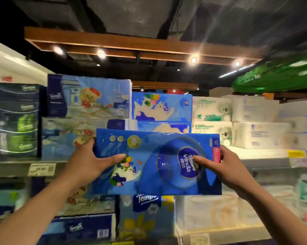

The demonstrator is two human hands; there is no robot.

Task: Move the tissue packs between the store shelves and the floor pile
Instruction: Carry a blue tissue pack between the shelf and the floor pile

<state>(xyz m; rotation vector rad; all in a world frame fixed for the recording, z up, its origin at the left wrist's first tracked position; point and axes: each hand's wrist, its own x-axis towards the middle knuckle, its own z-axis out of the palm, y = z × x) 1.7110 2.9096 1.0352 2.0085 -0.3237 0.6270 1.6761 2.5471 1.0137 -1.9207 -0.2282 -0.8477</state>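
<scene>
Gripping the tissue pack (158, 161) endwise, hands (85, 160) (227, 165) hold its long axis sideways.

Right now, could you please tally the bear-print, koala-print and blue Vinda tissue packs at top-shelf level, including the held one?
Pale blue bear-print plastic packs: 2
White koala-print plastic packs: 2
Bright blue Vinda plastic packs: 3 (one held)
Total: 7

Left hand (86, 157) and right hand (218, 162) grip a blue Vinda tissue pack (156, 161) before stocked shelves (265, 156).
</scene>
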